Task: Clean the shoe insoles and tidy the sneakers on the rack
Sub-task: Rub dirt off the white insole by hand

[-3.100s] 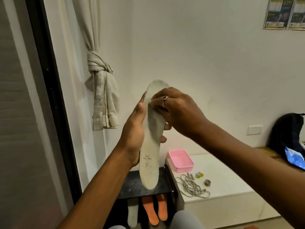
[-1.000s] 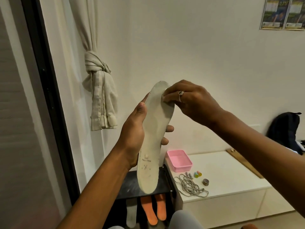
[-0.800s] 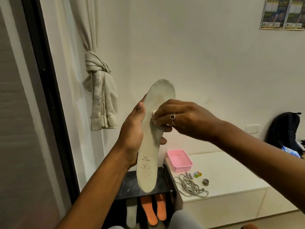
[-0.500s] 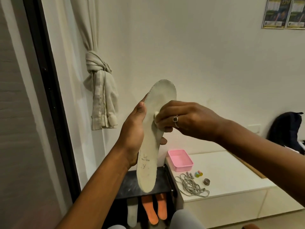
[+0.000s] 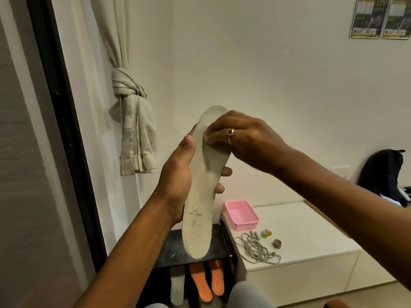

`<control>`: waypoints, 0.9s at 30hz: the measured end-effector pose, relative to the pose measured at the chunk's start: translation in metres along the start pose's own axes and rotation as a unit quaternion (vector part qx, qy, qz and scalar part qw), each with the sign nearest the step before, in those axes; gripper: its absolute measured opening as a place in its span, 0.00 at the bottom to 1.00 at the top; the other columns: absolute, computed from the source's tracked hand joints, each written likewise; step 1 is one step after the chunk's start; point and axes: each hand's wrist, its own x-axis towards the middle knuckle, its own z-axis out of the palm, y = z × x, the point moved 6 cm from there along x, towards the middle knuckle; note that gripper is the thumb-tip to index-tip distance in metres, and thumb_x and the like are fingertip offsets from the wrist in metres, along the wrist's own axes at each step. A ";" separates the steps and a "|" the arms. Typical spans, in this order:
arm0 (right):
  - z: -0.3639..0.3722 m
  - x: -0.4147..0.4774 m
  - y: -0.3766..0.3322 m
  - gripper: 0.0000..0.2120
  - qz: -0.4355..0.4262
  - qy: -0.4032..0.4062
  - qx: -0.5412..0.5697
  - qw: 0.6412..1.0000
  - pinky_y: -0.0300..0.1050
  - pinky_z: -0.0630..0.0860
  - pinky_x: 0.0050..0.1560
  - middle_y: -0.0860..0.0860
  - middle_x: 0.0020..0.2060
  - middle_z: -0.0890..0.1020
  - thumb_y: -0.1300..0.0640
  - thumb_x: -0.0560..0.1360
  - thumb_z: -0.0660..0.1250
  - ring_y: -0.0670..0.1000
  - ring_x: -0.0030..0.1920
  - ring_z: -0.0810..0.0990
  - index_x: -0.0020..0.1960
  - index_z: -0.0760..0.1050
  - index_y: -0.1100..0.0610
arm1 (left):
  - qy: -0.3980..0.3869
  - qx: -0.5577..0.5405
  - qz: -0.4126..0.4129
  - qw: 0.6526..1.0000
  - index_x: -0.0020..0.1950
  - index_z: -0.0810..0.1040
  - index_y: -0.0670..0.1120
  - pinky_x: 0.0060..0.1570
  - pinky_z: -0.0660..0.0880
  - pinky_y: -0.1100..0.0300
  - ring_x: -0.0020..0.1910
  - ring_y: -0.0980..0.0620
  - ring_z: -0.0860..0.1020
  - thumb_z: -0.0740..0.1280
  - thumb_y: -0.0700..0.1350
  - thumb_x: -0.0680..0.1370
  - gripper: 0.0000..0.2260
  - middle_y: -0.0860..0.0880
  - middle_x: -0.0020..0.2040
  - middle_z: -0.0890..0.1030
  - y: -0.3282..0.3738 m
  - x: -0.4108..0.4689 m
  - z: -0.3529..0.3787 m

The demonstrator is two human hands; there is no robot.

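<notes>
A pale grey insole (image 5: 201,196) stands upright in front of me, toe end up. My left hand (image 5: 178,176) grips it round the middle from the left, thumb along its edge and fingertips showing at its right side. My right hand (image 5: 240,138) presses a small white wipe (image 5: 206,136) against the insole's upper part with curled fingers; most of the wipe is hidden under them. Below, on the black shoe rack (image 5: 178,247), two orange insoles (image 5: 206,283) and one grey insole (image 5: 177,287) lie on a lower shelf.
A white low cabinet (image 5: 311,236) to the right carries a pink tray (image 5: 241,215), a tangle of grey laces (image 5: 255,251), small coloured bits (image 5: 265,233) and a metal ring (image 5: 277,243). A knotted curtain (image 5: 131,130) hangs left. A dark backpack (image 5: 382,174) sits far right.
My right hand rubbed the wipe down the insole to its middle, then back up to the toe area. My left hand keeps its hold; the insole stays upright.
</notes>
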 end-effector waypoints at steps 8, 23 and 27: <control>0.004 0.006 -0.021 0.06 0.045 0.072 0.025 0.996 0.48 0.81 0.47 0.58 0.51 0.84 0.65 0.76 0.73 0.57 0.50 0.83 0.52 0.85 0.63 | 0.011 0.009 -0.007 1.000 0.72 0.73 0.47 0.33 0.79 0.53 0.40 0.43 0.84 0.48 0.60 0.85 0.26 0.35 0.54 0.83 -0.003 0.001 -0.002; -0.007 0.002 0.023 0.06 0.130 0.125 -0.038 0.983 0.53 0.81 0.46 0.57 0.50 0.85 0.66 0.77 0.71 0.58 0.49 0.83 0.51 0.85 0.62 | -0.004 0.026 0.027 0.999 0.76 0.68 0.58 0.33 0.77 0.54 0.38 0.46 0.83 0.47 0.60 0.85 0.22 0.36 0.59 0.80 0.001 -0.001 0.005; -0.009 -0.006 0.024 0.05 0.144 0.128 -0.050 0.980 0.54 0.81 0.45 0.57 0.50 0.85 0.66 0.76 0.72 0.58 0.49 0.83 0.51 0.85 0.63 | -0.004 0.026 0.040 0.999 0.76 0.67 0.60 0.33 0.78 0.53 0.39 0.45 0.83 0.47 0.58 0.85 0.21 0.37 0.59 0.81 0.001 -0.001 0.009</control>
